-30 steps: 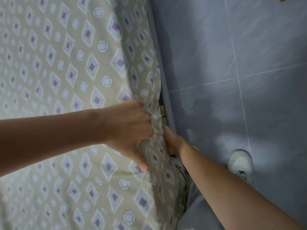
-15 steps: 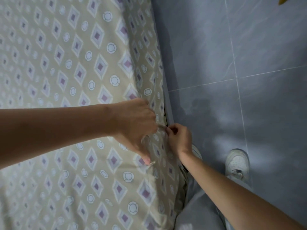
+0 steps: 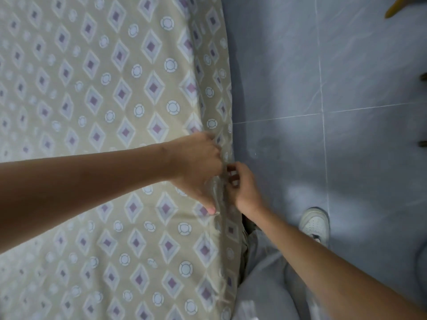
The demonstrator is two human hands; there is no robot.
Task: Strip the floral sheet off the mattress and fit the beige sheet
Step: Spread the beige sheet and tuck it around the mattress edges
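Observation:
The beige sheet (image 3: 111, 93), printed with purple diamonds and white circles, covers the mattress across the left of the head view and hangs over its right edge. My left hand (image 3: 198, 167) lies at that edge with its fingers curled into a bunched fold of the sheet. My right hand (image 3: 242, 188) is right beside it at the mattress side, pinching the sheet's hem between thumb and fingers. No floral sheet is in view.
Grey tiled floor (image 3: 346, 88) runs along the right of the bed. My white shoe (image 3: 315, 224) and grey trouser leg (image 3: 265, 273) stand close to the bed side. A yellow object (image 3: 397, 6) shows at the top right corner.
My right hand came out from under the mattress edge and now pinches the hem beside the left hand. The left hand kept its grip on the bunched fabric.

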